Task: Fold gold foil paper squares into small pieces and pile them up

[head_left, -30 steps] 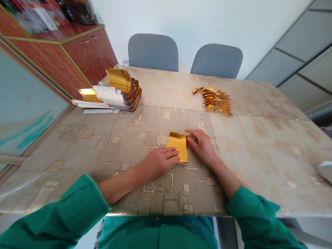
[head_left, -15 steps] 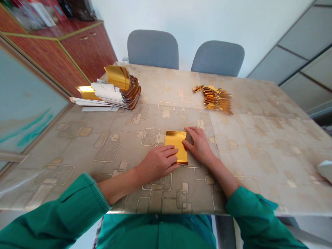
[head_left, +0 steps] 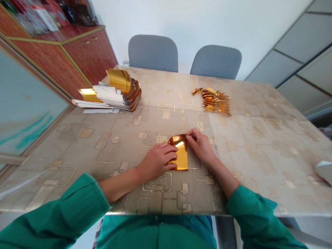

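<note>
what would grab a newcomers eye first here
The shiny gold foil sheet sits at the front of the table, between the person's left hand and right hand, both touching it. Farther back on the patterned table, a curled stack of gold and white sheets stands to the left, and a fan of folded gold pieces lies to the right.
</note>
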{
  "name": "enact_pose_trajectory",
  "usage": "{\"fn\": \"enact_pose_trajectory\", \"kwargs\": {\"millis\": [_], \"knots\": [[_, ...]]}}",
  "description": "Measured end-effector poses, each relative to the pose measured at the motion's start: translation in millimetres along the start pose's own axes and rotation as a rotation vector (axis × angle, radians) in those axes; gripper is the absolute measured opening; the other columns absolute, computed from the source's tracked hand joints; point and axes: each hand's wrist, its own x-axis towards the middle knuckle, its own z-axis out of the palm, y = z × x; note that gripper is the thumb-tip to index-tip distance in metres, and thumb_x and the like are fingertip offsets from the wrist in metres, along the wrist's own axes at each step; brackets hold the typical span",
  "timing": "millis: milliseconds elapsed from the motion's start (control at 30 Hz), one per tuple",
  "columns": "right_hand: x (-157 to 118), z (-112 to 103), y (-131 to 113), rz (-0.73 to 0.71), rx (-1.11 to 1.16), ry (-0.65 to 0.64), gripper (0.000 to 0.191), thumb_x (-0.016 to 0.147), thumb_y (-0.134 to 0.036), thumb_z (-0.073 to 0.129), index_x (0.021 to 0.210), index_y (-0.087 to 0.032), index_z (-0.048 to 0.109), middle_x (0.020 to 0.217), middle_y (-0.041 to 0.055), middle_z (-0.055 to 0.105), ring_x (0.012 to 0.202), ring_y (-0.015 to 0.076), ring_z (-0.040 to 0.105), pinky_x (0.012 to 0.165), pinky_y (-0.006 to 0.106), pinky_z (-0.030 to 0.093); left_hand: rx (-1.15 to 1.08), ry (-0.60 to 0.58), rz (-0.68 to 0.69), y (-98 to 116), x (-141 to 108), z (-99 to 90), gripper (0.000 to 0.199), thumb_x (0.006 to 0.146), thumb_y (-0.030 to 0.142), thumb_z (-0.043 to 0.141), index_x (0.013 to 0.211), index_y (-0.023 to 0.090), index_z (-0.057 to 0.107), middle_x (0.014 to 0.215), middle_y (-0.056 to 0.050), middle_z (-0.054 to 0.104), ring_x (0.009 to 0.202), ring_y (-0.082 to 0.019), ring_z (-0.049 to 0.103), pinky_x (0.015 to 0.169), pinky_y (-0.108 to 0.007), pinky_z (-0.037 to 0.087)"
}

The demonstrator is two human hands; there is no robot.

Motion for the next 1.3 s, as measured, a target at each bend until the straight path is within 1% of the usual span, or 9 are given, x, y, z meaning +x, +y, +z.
{"fn": "enact_pose_trajectory", "kwargs": {"millis": [133, 267, 333, 467, 600, 733, 867, 1033, 1300], "knots": [[0, -1, -1, 0.035, 0.229, -0.046, 0.02, 0.093, -0.042, 0.052, 0.089, -0.023, 0.049, 0.062, -0.0063, 0.052, 0.054, 0.012, 0.049, 0.054, 0.025, 0.038, 0.097, 0.027, -0.177, 3, 0, -3.0, 0.034, 0.077, 0.037, 0.081, 0.101, 0.019, 0.064, 0.099, -0.005, 0.061, 0.091, -0.023, 0.058, 0.077, -0.035, 0.05], [1, -5, -2, 0.051, 0.406, -0.139, 0.03, 0.091, -0.053, 0.054, 0.091, -0.024, 0.045, 0.06, -0.0074, 0.053, 0.052, 0.0113, 0.05, 0.054, 0.025, 0.041, 0.051, 0.124, -0.401, 1, 2, -5.5, 0.041, 0.075, 0.034, 0.082, 0.103, 0.019, 0.057, 0.109, -0.006, 0.056, 0.085, -0.02, 0.06, 0.07, -0.032, 0.053], [1, -8, -4, 0.047, 0.446, -0.198, 0.032, 0.091, -0.055, 0.055, 0.092, -0.025, 0.046, 0.061, -0.0064, 0.056, 0.054, 0.0118, 0.053, 0.057, 0.026, 0.045, -0.021, 0.169, -0.406, -4, 2, -5.9, 0.032, 0.077, 0.027, 0.078, 0.097, 0.019, 0.055, 0.113, -0.006, 0.057, 0.083, -0.018, 0.061, 0.071, -0.031, 0.054], [-1, -16, -11, -0.01, 0.462, -0.251, 0.034, 0.089, -0.056, 0.059, 0.091, -0.024, 0.049, 0.075, -0.002, 0.062, 0.065, 0.0133, 0.06, 0.066, 0.029, 0.051, -0.261, 0.218, -0.381, -14, 4, -5.7, 0.014, 0.086, 0.016, 0.065, 0.096, 0.019, 0.056, 0.091, 0.0, 0.066, 0.066, -0.012, 0.062, 0.067, -0.027, 0.055], [-7, -23, -16, -0.134, 0.363, -0.305, 0.021, 0.095, -0.045, 0.055, 0.094, -0.024, 0.053, 0.112, 0.0058, 0.068, 0.084, 0.0155, 0.063, 0.08, 0.035, 0.052, -0.393, 0.339, -0.281, -19, 7, -10.0, 0.022, 0.09, 0.018, 0.06, 0.112, 0.019, 0.059, 0.118, -0.008, 0.067, 0.106, -0.018, 0.066, 0.09, -0.035, 0.056], [-11, -32, -18, -0.266, 0.115, -0.279, 0.008, 0.095, -0.032, 0.051, 0.092, -0.026, 0.054, 0.125, 0.0056, 0.066, 0.097, 0.0203, 0.063, 0.088, 0.042, 0.05, -0.34, 0.242, -0.128, -26, 7, -13.8, 0.013, 0.09, 0.01, 0.054, 0.091, 0.017, 0.064, 0.139, -0.011, 0.057, 0.123, -0.02, 0.059, 0.101, -0.041, 0.05], [-10, -34, -16, -0.404, -0.045, -0.357, 0.007, 0.086, -0.019, 0.053, 0.089, -0.025, 0.055, 0.115, 0.0045, 0.07, 0.093, 0.0211, 0.061, 0.087, 0.042, 0.048, -0.324, 0.154, -0.132, -35, 4, -10.9, 0.021, 0.084, 0.002, 0.049, 0.071, 0.018, 0.054, 0.124, -0.006, 0.068, 0.112, -0.018, 0.064, 0.103, -0.044, 0.048], [-9, -26, -12, -0.32, -0.087, -0.483, 0.013, 0.086, -0.016, 0.051, 0.091, -0.023, 0.061, 0.089, 0.0016, 0.069, 0.075, 0.0158, 0.058, 0.07, 0.029, 0.045, -0.244, 0.105, -0.195, -36, 3, -10.5, 0.02, 0.08, 0.0, 0.048, 0.082, 0.02, 0.051, 0.106, 0.0, 0.073, 0.098, -0.016, 0.067, 0.115, -0.054, 0.032], [-6, -18, -8, -0.206, -0.107, -0.35, 0.013, 0.093, -0.027, 0.051, 0.084, -0.022, 0.059, 0.073, -0.0005, 0.06, 0.066, 0.0143, 0.052, 0.063, 0.026, 0.039, -0.328, -0.025, -0.144, -20, 4, -11.1, 0.025, 0.085, 0.002, 0.043, 0.097, 0.022, 0.051, 0.096, 0.002, 0.071, 0.089, -0.016, 0.067, 0.121, -0.055, 0.021]]}}
